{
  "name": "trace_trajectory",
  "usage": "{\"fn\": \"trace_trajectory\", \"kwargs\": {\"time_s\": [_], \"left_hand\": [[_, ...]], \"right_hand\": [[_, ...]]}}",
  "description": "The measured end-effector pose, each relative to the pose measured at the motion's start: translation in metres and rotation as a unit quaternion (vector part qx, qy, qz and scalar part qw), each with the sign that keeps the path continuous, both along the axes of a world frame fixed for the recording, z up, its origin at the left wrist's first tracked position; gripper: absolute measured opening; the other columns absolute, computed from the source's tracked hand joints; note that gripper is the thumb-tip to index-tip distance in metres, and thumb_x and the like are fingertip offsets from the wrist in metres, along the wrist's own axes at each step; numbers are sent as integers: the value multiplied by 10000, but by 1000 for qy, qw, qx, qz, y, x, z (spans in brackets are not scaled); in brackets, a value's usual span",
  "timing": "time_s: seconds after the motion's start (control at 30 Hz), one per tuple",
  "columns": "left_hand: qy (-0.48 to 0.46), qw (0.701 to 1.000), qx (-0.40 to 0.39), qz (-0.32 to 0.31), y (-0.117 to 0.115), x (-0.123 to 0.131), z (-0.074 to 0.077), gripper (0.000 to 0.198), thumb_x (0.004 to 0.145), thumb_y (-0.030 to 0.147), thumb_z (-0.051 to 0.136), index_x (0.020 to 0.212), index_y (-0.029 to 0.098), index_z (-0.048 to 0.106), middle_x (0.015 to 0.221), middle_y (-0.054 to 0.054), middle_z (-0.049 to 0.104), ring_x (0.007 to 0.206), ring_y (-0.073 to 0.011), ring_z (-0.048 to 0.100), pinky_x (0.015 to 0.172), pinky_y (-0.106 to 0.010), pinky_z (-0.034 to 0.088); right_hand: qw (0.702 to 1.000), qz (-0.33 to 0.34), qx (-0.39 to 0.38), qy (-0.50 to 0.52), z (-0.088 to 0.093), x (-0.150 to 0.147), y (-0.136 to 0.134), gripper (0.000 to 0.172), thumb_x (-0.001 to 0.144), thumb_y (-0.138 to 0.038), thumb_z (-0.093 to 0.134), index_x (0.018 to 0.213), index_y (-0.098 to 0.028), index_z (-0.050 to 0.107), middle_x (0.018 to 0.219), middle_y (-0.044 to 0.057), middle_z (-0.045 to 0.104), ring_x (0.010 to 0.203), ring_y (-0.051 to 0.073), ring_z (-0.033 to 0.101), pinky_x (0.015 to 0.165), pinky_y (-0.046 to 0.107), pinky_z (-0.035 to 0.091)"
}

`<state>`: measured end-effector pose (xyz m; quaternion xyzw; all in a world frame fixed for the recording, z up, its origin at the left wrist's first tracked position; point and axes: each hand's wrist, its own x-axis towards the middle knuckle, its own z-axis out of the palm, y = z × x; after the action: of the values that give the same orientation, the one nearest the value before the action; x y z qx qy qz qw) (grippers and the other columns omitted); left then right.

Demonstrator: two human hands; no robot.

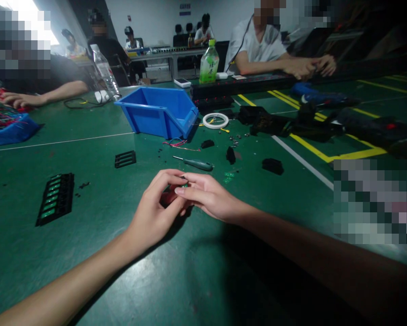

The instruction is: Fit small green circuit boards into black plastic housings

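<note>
My left hand [159, 199] and my right hand [212, 194] meet above the green table [176, 280], fingers closed around a small part [184, 184]. Only a bit of green and a dark edge of that part show; the fingers hide the rest. Just beyond the hands lies a screwdriver [198, 164] with a dark green handle. Right of it are small green pieces [228, 177] and a black part [230, 155]. On the left sits a black tray [56, 198] with several green boards in a row, and past it a slotted black frame [125, 159].
A blue bin [159, 113] stands beyond the hands, with thin wires [179, 144] before it. A roll of white tape [215, 121], scattered screws [235, 139] and a black block [272, 166] lie to the right. Bottles [209, 63] stand farther back. Co-workers sit across the table.
</note>
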<state>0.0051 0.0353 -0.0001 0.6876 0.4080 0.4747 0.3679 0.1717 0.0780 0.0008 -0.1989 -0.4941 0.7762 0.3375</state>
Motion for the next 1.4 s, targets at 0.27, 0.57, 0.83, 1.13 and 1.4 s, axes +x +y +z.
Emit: {"fn": "trace_trajectory", "kwargs": {"time_s": [0.27,0.57,0.83,1.13,1.4], "left_hand": [[-4,1000,-9,-1,1,-1,-2,157,972,188,649,1123,221,624,1327,-106,568,995,-186,667,668,-244,593],[-22,1000,-17,-11,1,2,0,147,978,190,637,1121,213,615,1307,-101,563,817,-123,649,591,-221,595],[-15,1000,-7,-9,0,1,0,139,977,177,630,1110,214,614,1301,-93,562,878,-139,659,608,-212,599],[-9,1000,-9,-5,1,1,0,145,975,176,630,1113,215,615,1308,-97,565,824,-123,649,588,-215,586],[0,1000,-7,0,1,0,-1,151,972,173,639,1115,213,617,1315,-102,566,947,-164,664,626,-215,587]], "right_hand": [[1000,0,11,-11,0,0,0,310,896,-213,695,1193,-135,659,912,46,723,717,126,669,636,227,544],[1000,-3,14,-11,1,1,-1,295,889,-210,697,1170,-130,656,889,41,708,720,129,660,634,230,530],[1000,1,17,-17,-1,1,0,258,904,-231,697,1137,-127,661,906,49,716,722,131,668,641,238,542],[1000,1,18,-20,1,1,0,261,909,-217,686,1151,-122,661,895,50,710,731,136,669,642,240,551],[1000,0,18,-20,1,1,0,284,902,-220,693,1168,-129,656,884,41,707,722,134,662,634,235,540]]}}
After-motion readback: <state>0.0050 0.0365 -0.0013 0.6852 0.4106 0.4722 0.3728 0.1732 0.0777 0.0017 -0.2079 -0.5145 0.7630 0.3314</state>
